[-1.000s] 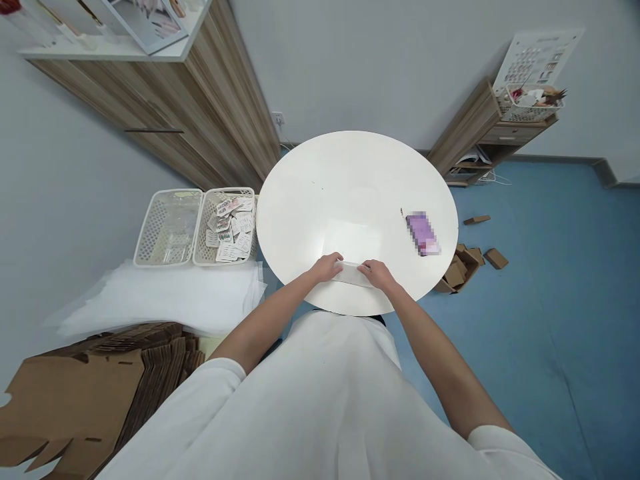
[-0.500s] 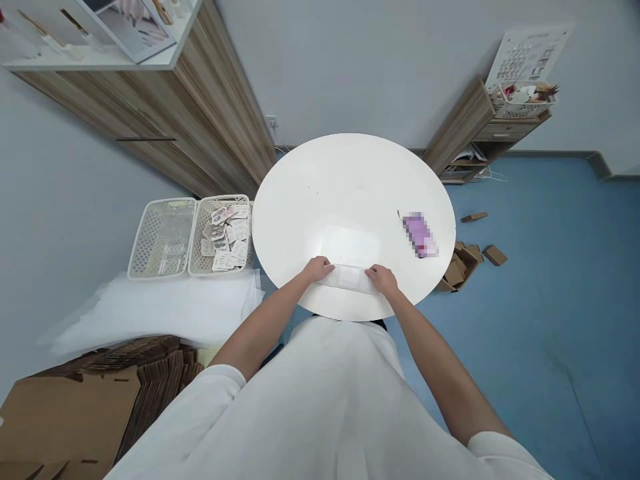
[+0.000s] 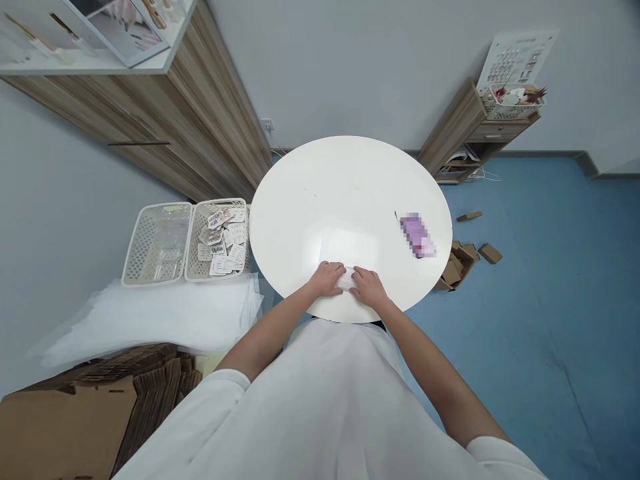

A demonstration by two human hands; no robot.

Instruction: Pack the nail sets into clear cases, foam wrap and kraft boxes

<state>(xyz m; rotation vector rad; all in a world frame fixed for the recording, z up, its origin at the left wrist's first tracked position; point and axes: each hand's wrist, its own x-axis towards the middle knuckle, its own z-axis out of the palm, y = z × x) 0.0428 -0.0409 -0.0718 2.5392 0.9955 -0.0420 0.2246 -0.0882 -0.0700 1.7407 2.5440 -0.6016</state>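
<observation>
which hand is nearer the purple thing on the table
Right. The right hand lies left of the purple thing, closer to the person; the left hand is farther left, across the white piece.

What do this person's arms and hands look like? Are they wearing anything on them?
The short white sleeves look plain, with no pattern. Below them, the forearms are bare, with no watch or bracelet to be seen. The left hand and right hand have no gloves on. Any rings would be too small to tell.
</observation>
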